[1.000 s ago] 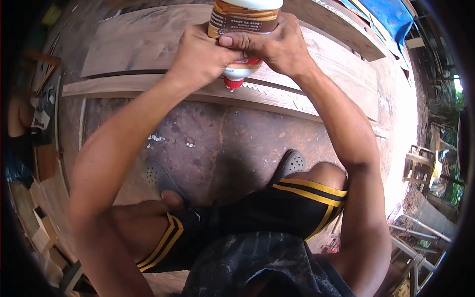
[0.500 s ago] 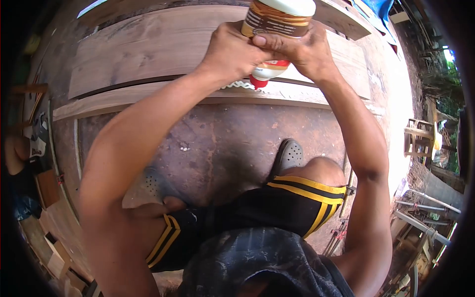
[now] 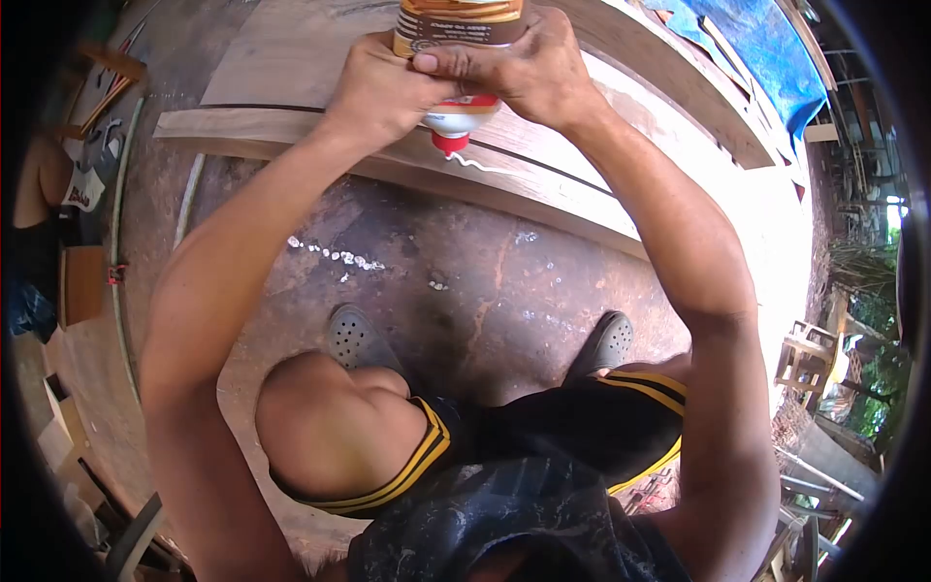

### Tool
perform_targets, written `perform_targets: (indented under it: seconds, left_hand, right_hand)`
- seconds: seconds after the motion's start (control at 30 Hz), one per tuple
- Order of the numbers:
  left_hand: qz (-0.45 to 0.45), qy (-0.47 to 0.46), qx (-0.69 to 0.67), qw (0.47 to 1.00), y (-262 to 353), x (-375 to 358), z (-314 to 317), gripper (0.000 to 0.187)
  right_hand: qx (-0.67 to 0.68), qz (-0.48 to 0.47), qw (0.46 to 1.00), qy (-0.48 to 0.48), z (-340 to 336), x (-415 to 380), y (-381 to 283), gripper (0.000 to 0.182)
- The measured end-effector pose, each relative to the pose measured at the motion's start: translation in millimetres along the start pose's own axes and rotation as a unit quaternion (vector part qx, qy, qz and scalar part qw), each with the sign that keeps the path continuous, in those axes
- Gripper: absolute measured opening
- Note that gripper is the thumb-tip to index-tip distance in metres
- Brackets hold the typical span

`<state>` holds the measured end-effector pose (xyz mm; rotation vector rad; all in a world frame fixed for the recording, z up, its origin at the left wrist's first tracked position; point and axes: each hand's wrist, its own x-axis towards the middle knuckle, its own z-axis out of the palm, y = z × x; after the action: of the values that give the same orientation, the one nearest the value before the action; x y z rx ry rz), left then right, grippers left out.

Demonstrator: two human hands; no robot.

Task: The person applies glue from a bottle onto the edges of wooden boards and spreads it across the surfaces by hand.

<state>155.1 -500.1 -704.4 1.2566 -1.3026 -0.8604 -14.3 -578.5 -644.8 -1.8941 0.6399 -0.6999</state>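
Observation:
Both of my hands are wrapped round an upside-down glue bottle (image 3: 461,24) with a brown and white label and a red nozzle. My left hand (image 3: 383,92) grips its left side, and my right hand (image 3: 529,73) holds the other side, with a thumb across the front. From the nozzle (image 3: 450,144) a wavy line of white glue (image 3: 485,169) runs to the right along the edge of a long wooden board (image 3: 562,199). Behind that board, past a dark gap, lies a wider wooden board (image 3: 281,58).
Another long plank (image 3: 679,82) lies at the back right, near a blue tarp (image 3: 776,58). White drops (image 3: 339,255) dot the floor. A metal bar clamp (image 3: 118,272) stretches along the left, beside a partly visible person (image 3: 39,233). Wooden frames (image 3: 810,354) stand at the right.
The bottle and both hands have shifted left in view, and the boards now slant down to the right. My left knee has come into fuller view.

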Motion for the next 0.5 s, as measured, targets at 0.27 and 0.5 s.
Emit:
perform_targets:
  seconds: [0.27,0.5]
  left_hand:
    - [0.017,-0.001,-0.022,1.000,-11.8,-5.3,-43.3,0.023]
    - [0.028,-0.071,-0.051,0.996,-16.0,19.3,43.3,0.025]
  right_hand:
    - [-0.034,-0.021,0.999,-0.003,36.3,22.1,-7.3,0.051]
    - [-0.107,0.085,0.989,0.061,-25.0,-28.2,16.8,0.046]
